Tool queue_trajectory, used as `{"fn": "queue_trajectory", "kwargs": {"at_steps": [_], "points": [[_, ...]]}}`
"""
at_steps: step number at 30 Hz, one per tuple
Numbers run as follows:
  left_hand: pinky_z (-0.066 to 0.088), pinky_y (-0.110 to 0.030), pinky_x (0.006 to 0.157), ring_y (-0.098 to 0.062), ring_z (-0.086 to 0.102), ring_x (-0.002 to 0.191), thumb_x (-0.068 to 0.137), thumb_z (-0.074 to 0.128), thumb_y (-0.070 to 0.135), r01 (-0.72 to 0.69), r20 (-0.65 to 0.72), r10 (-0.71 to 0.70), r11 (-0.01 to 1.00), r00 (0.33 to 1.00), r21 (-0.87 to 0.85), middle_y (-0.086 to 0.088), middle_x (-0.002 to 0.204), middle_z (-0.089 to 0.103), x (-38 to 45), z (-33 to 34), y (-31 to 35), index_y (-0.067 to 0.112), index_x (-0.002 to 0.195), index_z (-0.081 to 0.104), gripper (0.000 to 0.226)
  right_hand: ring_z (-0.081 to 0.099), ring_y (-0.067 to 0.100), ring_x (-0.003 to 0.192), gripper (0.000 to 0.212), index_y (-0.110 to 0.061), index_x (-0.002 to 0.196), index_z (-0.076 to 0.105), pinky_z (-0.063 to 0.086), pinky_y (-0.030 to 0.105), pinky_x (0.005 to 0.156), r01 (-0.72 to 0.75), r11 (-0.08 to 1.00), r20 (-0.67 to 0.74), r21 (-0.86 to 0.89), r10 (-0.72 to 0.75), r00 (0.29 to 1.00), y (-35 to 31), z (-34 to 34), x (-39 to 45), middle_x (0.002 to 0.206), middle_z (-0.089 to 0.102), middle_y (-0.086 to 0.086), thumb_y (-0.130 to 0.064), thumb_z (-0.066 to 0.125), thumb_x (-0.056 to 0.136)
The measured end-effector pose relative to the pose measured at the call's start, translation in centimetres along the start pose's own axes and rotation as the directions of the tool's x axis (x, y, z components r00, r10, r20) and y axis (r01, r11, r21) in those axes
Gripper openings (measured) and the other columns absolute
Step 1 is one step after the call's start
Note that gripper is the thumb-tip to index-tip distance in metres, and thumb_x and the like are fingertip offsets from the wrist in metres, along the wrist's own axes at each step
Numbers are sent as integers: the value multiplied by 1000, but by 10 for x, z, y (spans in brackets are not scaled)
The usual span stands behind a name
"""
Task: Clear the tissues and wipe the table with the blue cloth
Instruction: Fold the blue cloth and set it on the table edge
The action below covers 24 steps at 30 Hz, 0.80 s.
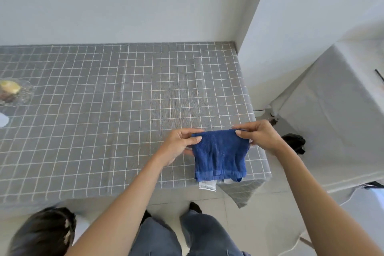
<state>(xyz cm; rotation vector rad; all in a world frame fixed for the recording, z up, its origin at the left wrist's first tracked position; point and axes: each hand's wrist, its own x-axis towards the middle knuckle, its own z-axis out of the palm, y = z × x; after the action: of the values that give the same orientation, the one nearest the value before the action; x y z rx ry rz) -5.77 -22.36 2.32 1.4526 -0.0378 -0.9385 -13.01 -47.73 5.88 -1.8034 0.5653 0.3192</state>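
I hold the blue cloth [220, 154] up by its top edge over the front right corner of the table [128, 93], which is covered by a grey checked tablecloth. My left hand [180, 143] pinches the cloth's left top corner. My right hand [259, 134] pinches the right top corner. The cloth hangs folded, with a white label at its lower edge. No tissues show on the table.
A glass dish with a yellow fruit [11, 89] sits at the table's far left edge, with a white round thing [3, 119] in front of it. A grey-covered piece of furniture [332, 114] stands to the right, a black object [294, 142] on the floor between.
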Motion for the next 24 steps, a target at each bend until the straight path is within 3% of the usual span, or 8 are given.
{"fn": "queue_trajectory", "kwargs": {"at_steps": [4,7,10,13,15,19,22,24], "points": [[59,-28,66,-16,71,90,86,67,2,14,-137,0,994,991,107,-6,104,72,27,12,-17,29,93,74,29,65,11,85,17,-16,102,75,55,23,76,-41,996,-56,-79,37,998,30,5,33,91,73,1,-11,69,86],[59,-34,78,-17,68,97,87,66,2,-25,-237,81,973,968,228,-6,110,70,48,15,-18,26,99,71,28,60,-4,79,17,-22,101,75,44,2,61,-10,989,-138,-149,-11,990,40,14,57,89,70,-9,-16,69,87],[54,-40,92,-17,65,100,88,65,6,-21,-333,160,922,929,387,-3,112,69,60,15,-16,17,112,69,27,59,-3,74,16,-24,101,75,42,0,56,3,986,-224,-166,-41,974,45,17,72,88,70,-6,-18,67,88],[47,-27,93,-12,61,97,89,65,12,-14,-413,333,792,848,611,-2,116,66,60,15,-18,16,122,63,33,59,9,78,21,-25,109,72,43,14,69,25,962,-372,-272,-129,919,48,15,76,94,69,-1,-25,66,88],[40,-23,99,-14,57,109,91,61,14,-42,-372,422,705,827,708,-2,123,62,58,21,-22,15,127,60,35,57,10,86,24,-25,114,69,40,21,75,48,949,-426,-310,-184,886,51,20,72,99,67,-2,-25,62,91],[37,-35,110,-21,48,127,96,53,15,-136,-197,560,498,805,857,-7,134,55,52,51,-46,8,131,56,35,57,21,101,26,-15,116,68,45,30,83,131,919,-392,-373,-283,875,59,55,53,112,66,5,-17,58,92],[21,-40,119,-27,24,145,103,37,25,-42,-121,502,301,856,953,-12,155,28,50,69,-68,6,146,35,47,54,32,114,27,-9,115,68,44,44,96,154,821,-424,-550,-433,796,67,87,36,121,64,10,-10,57,91],[3,-38,120,-19,-3,149,105,19,34,75,-166,394,236,904,969,-6,161,1,49,69,-82,12,153,7,54,45,29,130,34,-11,129,60,35,44,107,100,771,-384,-629,-420,822,75,100,29,138,53,11,-14,50,96]]}}
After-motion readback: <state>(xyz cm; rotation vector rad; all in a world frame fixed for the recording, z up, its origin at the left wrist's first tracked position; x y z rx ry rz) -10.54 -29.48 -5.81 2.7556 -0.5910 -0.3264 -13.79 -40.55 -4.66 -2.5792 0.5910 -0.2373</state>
